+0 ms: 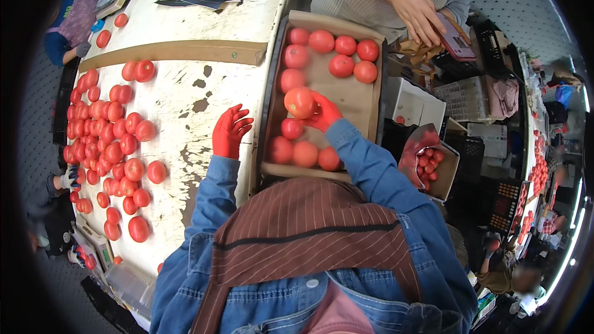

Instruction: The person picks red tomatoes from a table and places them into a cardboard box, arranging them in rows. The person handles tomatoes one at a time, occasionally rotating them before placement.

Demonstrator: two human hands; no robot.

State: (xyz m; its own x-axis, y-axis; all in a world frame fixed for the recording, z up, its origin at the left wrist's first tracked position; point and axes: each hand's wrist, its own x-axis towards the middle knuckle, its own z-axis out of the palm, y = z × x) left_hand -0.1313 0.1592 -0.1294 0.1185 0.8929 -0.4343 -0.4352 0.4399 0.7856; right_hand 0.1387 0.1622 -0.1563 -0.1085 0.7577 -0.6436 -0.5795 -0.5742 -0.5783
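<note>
My right hand point(326, 112), in a red glove, grips a large tomato point(299, 102) over the left side of a paper-lined black crate point(382, 97). More tomatoes line the crate's left side, near end and far end; brown paper point(352, 102) shows in its middle and right. One smaller tomato point(292, 128) lies just below the held one. My left hand point(228, 132), also red-gloved, hovers over the worn white table point(185, 88) beside the crate, fingers apart and holding nothing. To its left spreads a large group of loose tomatoes point(113, 152).
A cardboard strip point(176, 53) crosses the table. Opposite, a person's hand point(415, 14) is at a phone point(452, 39). Another person's gloved hand point(69, 177) is at the table's left edge. At right stand a box of small tomatoes point(448, 167) and a white foam box point(413, 102).
</note>
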